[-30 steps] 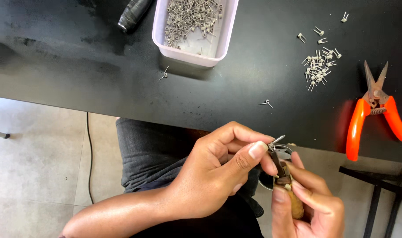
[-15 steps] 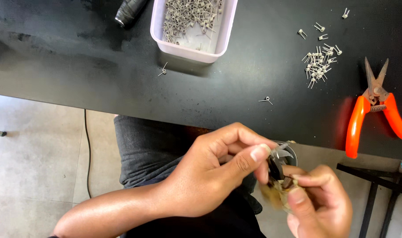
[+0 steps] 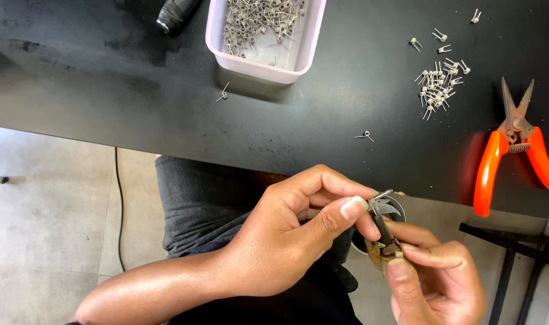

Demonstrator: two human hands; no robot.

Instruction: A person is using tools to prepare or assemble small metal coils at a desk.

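Head view, hands: we see the left hand (image 3: 286, 241) pinching a small grey wire spring (image 3: 381, 203) between thumb and forefinger, fingers closed on it; the right hand (image 3: 437, 283) is curled shut around a short brown-handled tool (image 3: 387, 247).
Head view, position: both hands sit below the edge of the black table (image 3: 136, 102), over the lap, with the spring at the tool's dark tip.
Head view, spring: thin, pale metal, a tight coil with two straight legs that splay out; small enough that the thumb hides part of it.
Head view, technique: we judge that a steady pinch close to the coil, and the tool held still, keeps the legs from twisting; a loose grip would let it flick away.
Head view, surroundings: a pale tray (image 3: 262, 66) full of like springs, a loose spring pile (image 3: 440, 87), single strays, orange-handled snips (image 3: 510, 144) to the right, a dark cylinder (image 3: 175, 13) at the top edge.
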